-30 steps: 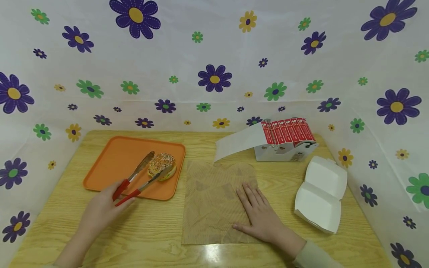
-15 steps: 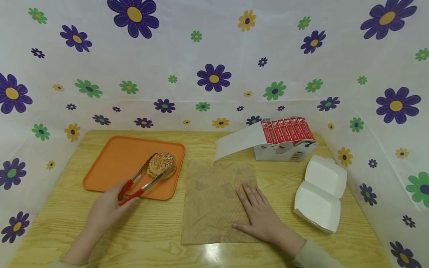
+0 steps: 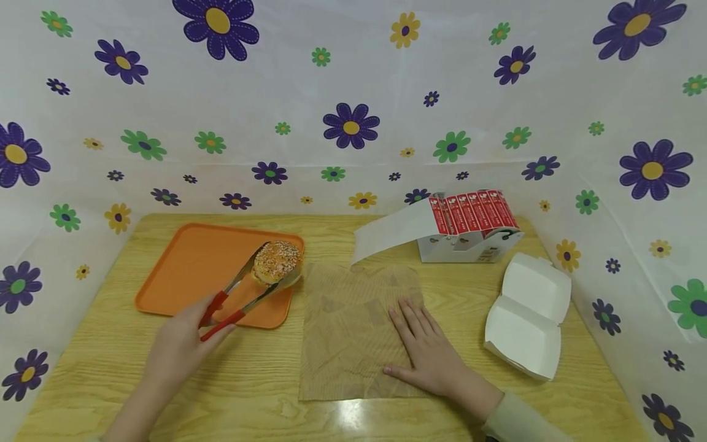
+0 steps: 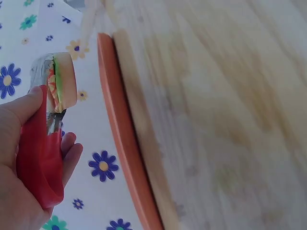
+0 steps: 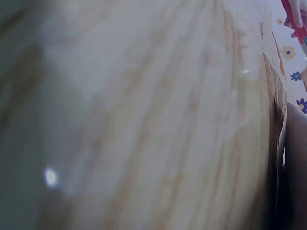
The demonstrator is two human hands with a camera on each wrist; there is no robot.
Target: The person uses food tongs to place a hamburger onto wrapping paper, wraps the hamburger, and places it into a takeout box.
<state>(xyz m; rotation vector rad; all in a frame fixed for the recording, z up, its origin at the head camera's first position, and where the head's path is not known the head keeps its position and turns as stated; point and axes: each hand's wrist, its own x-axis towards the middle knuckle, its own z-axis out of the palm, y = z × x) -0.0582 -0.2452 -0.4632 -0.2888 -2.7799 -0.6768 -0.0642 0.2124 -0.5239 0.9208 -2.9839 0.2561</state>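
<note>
My left hand [image 3: 185,334] grips metal tongs [image 3: 223,323] by their red handles. Between the tong ends is a hamburger [image 3: 277,261] with a seeded bun, raised over the right side of the orange tray [image 3: 193,258]. In the left wrist view, lettuce and a red filling show at the hamburger's [image 4: 64,79] side, with the curtain behind it. My right hand [image 3: 428,353] lies flat, fingers spread, on the right part of a brown paper sheet [image 3: 348,344]. Only the edge of that hand [image 5: 296,153] shows in the right wrist view.
At the back right stands a white carton [image 3: 461,248] of red packets, its long flap lowered leftward toward the paper. An unfolded white burger box [image 3: 525,331] lies on the wooden table [image 3: 265,380] at the right. A flowered curtain [image 3: 375,73] encloses the back and sides.
The tongs have closed in on the hamburger's sides and lifted it off the tray, shifting slightly right and away from me. My right hand has stayed flat on the paper.
</note>
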